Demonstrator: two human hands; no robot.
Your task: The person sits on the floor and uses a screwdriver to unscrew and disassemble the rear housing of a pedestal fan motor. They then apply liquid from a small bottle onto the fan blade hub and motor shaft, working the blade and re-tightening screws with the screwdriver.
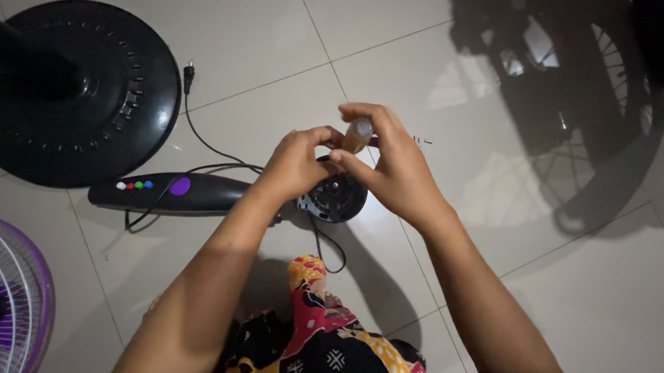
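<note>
1. Pale glossy floor tiles (263,47) carry everything here; a round black fan base (87,94) with its pole sits at the upper left, and a white-and-purple fan grille (0,298) lies at the lower left edge.
2. Across the middle lies a black fan body (172,193) with coloured buttons and a purple spot, its round motor end (337,198) directly under the hands; its black cord (198,138) loops up to a plug (189,73) near the base.
3. At the upper right a dark wire guard (578,108) rests in shadow, and two small screw-like bits (423,141) lie on the tiles just beside the right hand.
4. Between both grips, above the motor end, is a small amber bottle (358,136) with a pale cap.
5. Right hand (393,167) is closed around the small amber bottle, thumb and fingers wrapping its body; left hand (297,162) is pinched narrow, its fingertips (327,135) meeting the bottle's side.
6. Patterned red, yellow and black cloth (324,345) covers the person's lap below, partly hiding the floor.
</note>
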